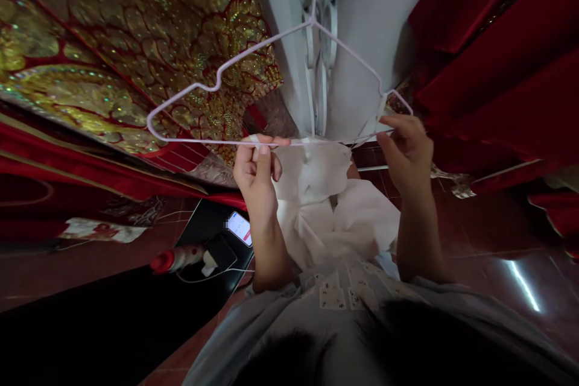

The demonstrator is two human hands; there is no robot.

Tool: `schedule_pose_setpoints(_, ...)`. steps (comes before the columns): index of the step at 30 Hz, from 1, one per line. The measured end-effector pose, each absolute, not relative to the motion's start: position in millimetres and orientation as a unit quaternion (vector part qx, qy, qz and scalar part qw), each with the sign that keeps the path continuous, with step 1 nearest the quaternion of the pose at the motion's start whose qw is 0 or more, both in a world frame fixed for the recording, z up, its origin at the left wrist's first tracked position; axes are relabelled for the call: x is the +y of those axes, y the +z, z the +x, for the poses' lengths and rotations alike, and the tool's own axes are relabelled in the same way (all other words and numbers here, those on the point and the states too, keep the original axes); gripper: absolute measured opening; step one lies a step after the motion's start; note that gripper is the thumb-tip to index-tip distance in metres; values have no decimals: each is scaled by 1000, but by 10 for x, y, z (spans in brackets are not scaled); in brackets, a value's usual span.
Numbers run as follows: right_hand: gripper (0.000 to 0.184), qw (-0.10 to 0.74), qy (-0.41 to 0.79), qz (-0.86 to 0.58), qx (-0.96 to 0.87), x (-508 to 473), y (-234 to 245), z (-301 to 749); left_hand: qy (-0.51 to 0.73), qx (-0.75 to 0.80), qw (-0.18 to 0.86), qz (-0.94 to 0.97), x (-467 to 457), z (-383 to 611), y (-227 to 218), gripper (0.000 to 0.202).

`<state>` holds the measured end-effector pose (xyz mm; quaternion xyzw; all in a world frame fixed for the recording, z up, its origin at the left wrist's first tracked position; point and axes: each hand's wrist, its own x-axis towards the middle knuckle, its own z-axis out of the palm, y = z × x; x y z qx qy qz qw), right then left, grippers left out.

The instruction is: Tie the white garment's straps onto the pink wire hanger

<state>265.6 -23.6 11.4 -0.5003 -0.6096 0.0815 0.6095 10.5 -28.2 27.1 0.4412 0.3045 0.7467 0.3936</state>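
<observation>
A pale pink clothes hanger point(262, 43) hangs before me, its hook up at pale metal scrollwork. My left hand point(259, 170) is closed on the hanger's bottom bar, thumb in front, with a bit of white material under the fingers. On the right, my right hand point(409, 148) pinches a thin pale strap point(380, 110) that runs up to the hanger's right notch. Thin cords slant from there down toward white cloth point(312, 172) below the bar. Whether this cloth joins the white fabric point(362, 214) over my lap, I cannot tell.
Gold sequined red garments point(203, 24) crowd the left side, and red cloth point(497, 66) hangs at right. Pale scrollwork point(332, 30) stands behind the hanger. A black bench point(136, 307) at lower left carries a lit phone point(239, 228), a red-capped bottle point(174, 259) and a cable.
</observation>
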Motion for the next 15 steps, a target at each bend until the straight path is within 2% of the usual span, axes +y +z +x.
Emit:
schedule_pose_setpoints(2, 17, 566, 126, -517, -629, -279, 179, 2606, 746, 309, 391, 442, -274, 95, 264, 30)
schedule_pose_setpoints(5, 20, 563, 167, -523, -618, -318, 260, 2514, 745, 314, 385, 445, -268, 74, 271, 30)
schedule_pose_setpoints(8, 25, 592, 182, -481, -620, -321, 335, 2466, 745, 315, 385, 445, -279, 62, 299, 28)
schedule_pose_setpoints(13, 23, 635, 134, -400, -647, -219, 393, 2388, 747, 304, 395, 441, -335, 60, 333, 22)
schedule_pose_setpoints(15, 29, 676, 113, -389, -616, -128, 352, 2390, 744, 301, 402, 440, -362, 56, 331, 22)
